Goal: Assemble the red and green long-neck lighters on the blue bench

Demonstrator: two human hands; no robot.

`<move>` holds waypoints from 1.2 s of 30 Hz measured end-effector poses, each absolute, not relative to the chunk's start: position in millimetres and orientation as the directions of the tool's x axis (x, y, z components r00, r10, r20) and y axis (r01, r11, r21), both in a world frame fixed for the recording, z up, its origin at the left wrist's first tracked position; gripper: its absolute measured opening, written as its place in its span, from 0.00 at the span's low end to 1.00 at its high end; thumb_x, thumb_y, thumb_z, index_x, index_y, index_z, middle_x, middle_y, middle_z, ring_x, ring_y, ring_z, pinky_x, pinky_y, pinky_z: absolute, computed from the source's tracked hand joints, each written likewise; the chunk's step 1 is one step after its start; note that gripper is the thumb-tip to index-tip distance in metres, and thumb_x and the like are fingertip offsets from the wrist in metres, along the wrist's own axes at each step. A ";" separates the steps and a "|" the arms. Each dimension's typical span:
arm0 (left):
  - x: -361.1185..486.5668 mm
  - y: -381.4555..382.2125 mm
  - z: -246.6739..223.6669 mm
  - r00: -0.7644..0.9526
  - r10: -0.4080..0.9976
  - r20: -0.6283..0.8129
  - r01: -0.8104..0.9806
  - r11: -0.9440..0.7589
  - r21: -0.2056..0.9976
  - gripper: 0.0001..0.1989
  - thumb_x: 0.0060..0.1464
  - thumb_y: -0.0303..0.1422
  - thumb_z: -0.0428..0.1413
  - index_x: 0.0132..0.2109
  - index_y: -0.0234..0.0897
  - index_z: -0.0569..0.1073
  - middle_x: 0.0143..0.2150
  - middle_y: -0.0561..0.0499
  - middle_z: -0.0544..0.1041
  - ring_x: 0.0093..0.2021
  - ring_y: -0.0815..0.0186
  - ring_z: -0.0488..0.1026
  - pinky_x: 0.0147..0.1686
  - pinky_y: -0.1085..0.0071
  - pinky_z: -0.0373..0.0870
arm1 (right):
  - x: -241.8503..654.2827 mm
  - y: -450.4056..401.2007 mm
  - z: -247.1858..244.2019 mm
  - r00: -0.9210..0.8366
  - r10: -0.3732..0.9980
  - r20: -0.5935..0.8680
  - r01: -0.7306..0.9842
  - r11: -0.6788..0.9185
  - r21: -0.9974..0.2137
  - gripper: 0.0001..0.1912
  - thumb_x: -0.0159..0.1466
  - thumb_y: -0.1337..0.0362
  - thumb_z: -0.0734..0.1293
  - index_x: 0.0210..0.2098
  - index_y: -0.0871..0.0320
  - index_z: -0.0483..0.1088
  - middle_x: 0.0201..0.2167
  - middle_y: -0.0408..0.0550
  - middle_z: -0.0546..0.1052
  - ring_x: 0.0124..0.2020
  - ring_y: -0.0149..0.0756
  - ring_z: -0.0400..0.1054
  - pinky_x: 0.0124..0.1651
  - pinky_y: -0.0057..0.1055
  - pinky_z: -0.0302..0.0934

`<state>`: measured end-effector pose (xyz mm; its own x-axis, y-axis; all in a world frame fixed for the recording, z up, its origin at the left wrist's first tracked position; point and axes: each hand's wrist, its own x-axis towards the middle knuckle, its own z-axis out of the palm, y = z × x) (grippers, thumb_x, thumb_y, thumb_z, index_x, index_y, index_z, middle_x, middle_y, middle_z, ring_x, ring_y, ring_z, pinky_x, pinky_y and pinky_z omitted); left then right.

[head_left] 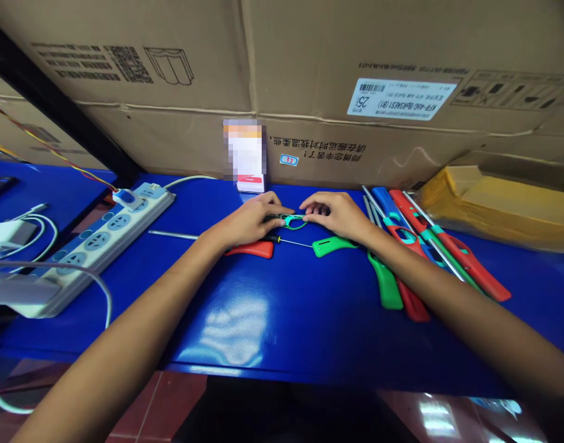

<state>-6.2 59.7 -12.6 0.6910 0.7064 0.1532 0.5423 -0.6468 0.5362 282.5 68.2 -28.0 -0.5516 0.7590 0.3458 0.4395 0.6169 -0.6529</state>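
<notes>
Between my two hands is a small lighter part with a green trigger ring [302, 225], held just above the blue table. My left hand [245, 220] pinches its left end with thumb and fingers. At the other end, my right hand [340, 212] has its fingertips closed on the part. A red lighter handle [257, 248] lies below my left hand, with a thin metal tube [173, 235] sticking out to the left. Close by rests a slim screwdriver [291, 242], partly hidden by my left fingers. A green lighter handle piece [330, 247] lies under my right hand.
Several red, green and blue long-nosed lighters [471, 264] lie at the right, partly behind my right forearm. A white power strip [111, 237] with cables is on the left. An upright phone-like slab [247, 160] leans against a big cardboard box [310, 61]. An open carton [513, 209] sits right.
</notes>
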 end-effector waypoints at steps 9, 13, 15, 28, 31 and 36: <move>-2.3 50.5 -0.3 0.708 0.684 0.176 0.602 -0.714 0.356 0.15 0.74 0.33 0.58 0.60 0.42 0.86 0.48 0.45 0.82 0.48 0.58 0.79 0.52 0.63 0.74 | 287.4 70.6 -23.5 -0.608 0.711 0.353 0.438 0.671 -0.598 0.06 0.73 0.61 0.77 0.43 0.49 0.90 0.41 0.48 0.87 0.41 0.42 0.81 0.51 0.40 0.73; 1.8 46.6 2.5 0.717 0.685 0.125 0.637 -0.718 0.282 0.19 0.76 0.32 0.54 0.64 0.43 0.85 0.46 0.44 0.79 0.47 0.58 0.77 0.51 0.64 0.73 | 296.0 75.0 -16.3 -0.697 0.655 0.291 0.427 0.706 -0.566 0.09 0.72 0.64 0.77 0.48 0.48 0.90 0.46 0.49 0.87 0.45 0.43 0.81 0.54 0.41 0.73; 2.9 46.5 1.7 0.714 0.691 0.109 0.649 -0.713 0.264 0.19 0.76 0.33 0.54 0.64 0.43 0.85 0.46 0.43 0.79 0.47 0.57 0.77 0.51 0.63 0.73 | 299.3 76.4 -13.5 -0.718 0.636 0.282 0.428 0.724 -0.542 0.12 0.71 0.66 0.75 0.51 0.48 0.90 0.48 0.50 0.86 0.47 0.44 0.81 0.54 0.42 0.73; 5.2 44.1 1.4 0.632 0.756 0.169 0.678 -0.645 0.353 0.12 0.72 0.33 0.61 0.58 0.39 0.85 0.53 0.43 0.87 0.53 0.54 0.82 0.55 0.62 0.75 | 300.4 76.3 -11.7 -0.675 0.648 0.353 0.428 0.733 -0.529 0.07 0.73 0.60 0.74 0.44 0.51 0.87 0.44 0.51 0.89 0.44 0.46 0.83 0.53 0.43 0.74; 9.7 40.6 3.3 0.564 0.815 0.135 0.751 -0.574 0.327 0.11 0.72 0.34 0.63 0.56 0.38 0.85 0.50 0.42 0.88 0.48 0.53 0.84 0.48 0.62 0.74 | 302.3 78.4 -14.9 -0.661 0.648 0.380 0.420 0.738 -0.528 0.07 0.73 0.60 0.74 0.44 0.51 0.88 0.44 0.51 0.89 0.44 0.46 0.83 0.53 0.43 0.75; 14.2 37.5 3.7 0.502 0.859 0.101 0.807 -0.507 0.302 0.12 0.72 0.37 0.63 0.56 0.38 0.87 0.44 0.41 0.88 0.42 0.53 0.84 0.43 0.62 0.73 | 304.0 78.3 -16.9 -0.667 0.639 0.383 0.420 0.747 -0.515 0.08 0.73 0.62 0.74 0.44 0.50 0.89 0.45 0.51 0.89 0.44 0.45 0.83 0.53 0.45 0.76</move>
